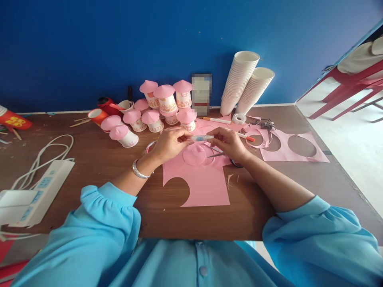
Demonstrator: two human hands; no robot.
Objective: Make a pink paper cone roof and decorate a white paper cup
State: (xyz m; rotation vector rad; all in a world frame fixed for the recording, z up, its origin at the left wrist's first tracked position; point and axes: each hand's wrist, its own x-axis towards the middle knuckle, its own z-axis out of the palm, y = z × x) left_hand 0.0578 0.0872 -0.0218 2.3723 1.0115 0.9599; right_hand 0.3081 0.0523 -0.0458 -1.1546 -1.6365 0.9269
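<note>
Left hand [171,143] at nine o'clock and right hand [231,142] at three, both angled inward, pinch a level white tube [201,138]; pink paper [206,185] lies at six.

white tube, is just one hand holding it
No, the left hand and right hand hold the white tube between them, one at each end.

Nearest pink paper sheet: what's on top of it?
A round pink paper piece and scissors blades. The sheet beneath them is covered; the right hand hides the scissors' middle.
</note>
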